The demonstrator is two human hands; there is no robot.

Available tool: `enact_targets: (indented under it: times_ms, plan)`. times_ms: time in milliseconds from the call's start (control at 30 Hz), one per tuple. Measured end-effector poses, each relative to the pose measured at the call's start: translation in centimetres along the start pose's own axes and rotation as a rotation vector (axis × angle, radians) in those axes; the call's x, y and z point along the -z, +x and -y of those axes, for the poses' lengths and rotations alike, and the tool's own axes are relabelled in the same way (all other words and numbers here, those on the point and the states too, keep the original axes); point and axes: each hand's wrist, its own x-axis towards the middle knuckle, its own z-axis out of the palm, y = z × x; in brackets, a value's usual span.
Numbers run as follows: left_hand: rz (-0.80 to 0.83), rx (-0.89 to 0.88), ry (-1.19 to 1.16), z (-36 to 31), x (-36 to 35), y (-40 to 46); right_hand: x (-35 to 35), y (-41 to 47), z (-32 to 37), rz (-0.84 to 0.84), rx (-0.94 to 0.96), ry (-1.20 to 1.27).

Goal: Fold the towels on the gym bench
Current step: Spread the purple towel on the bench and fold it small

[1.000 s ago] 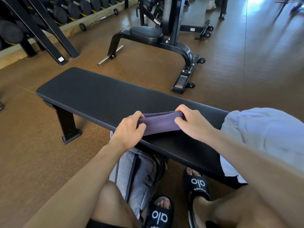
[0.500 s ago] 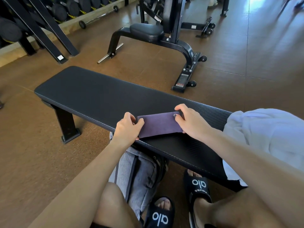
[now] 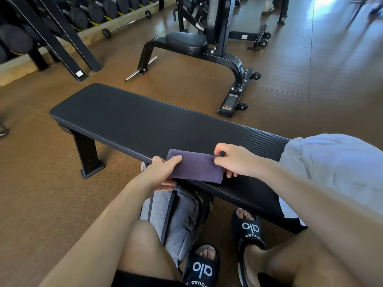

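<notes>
A small purple towel (image 3: 196, 168), folded into a flat rectangle, lies at the near edge of the black gym bench (image 3: 132, 119). My left hand (image 3: 160, 171) grips its left end, thumb on top and fingers underneath. My right hand (image 3: 234, 159) pinches its right end, thumb on top. The towel's near side juts slightly over the bench edge. A crumpled white towel (image 3: 331, 168) is heaped on the right end of the bench and hangs over its front.
A grey bag (image 3: 178, 218) stands on the floor between my legs, under the bench edge. My feet in black slides (image 3: 248, 228) rest beside it. An adjustable weight bench (image 3: 199, 46) stands behind, and a dumbbell rack (image 3: 62, 15) fills the far left.
The purple towel went from a loose roll between my hands to a flat folded rectangle. Both hands then shifted with it toward the near edge of the bench, the left hand gripping underneath.
</notes>
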Motion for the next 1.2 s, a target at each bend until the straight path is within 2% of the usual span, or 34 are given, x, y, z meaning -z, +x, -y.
enact_targets:
  times_ms: [67, 100, 167, 267, 400, 500, 600, 733, 833, 900, 1033, 1200]
  plan:
    - [0.041, 0.014, -0.222, 0.5, 0.3, 0.3, -0.3, -0.3, 0.7, 0.048, -0.008, -0.008]
    - [0.028, -0.001, -0.255, 0.7, 0.5, 0.4, -0.4, -0.5, 1.0, 0.072, -0.009, -0.02]
    - [0.016, -0.046, -0.277, 0.8, 0.9, 0.1, -0.4, -0.8, 1.4, 0.076, 0.003, -0.076]
    - [0.034, -0.141, -0.298, 0.8, 1.3, -0.6, -0.2, -0.8, 1.8, -0.011, 0.078, -0.086]
    - [0.046, -0.268, -0.342, 0.4, 2.1, -1.1, -0.6, -0.6, 3.9, 0.059, 0.097, 0.253]
    - [0.072, -0.337, -0.361, 0.3, 2.8, -1.4, -1.3, -0.9, 5.5, 0.193, 0.085, 0.351]
    - [0.072, -0.377, -0.325, 0.5, 3.1, -1.8, -1.6, -1.0, 6.1, 0.274, 0.075, 0.347]
    - [-0.028, -0.395, -0.286, 1.0, 3.3, -2.0, -1.5, -0.9, 6.4, 0.169, 0.094, 0.232]
    - [-0.157, -0.409, -0.083, 1.8, 4.0, -1.6, -1.3, -0.8, 6.2, 0.018, 0.125, 0.116]
    - [-0.202, -0.465, 0.167, 2.8, 4.7, -1.0, -1.2, -0.6, 5.9, -0.088, 0.145, 0.077]
    - [-0.143, -0.707, 0.795, 4.4, 6.3, 0.0, -1.6, -0.5, 6.4, -0.256, 0.215, 0.009]
    - [0.0, -0.768, 1.189, 5.3, 6.6, 0.3, -3.9, -0.8, 8.6, -0.339, 0.362, 0.043]
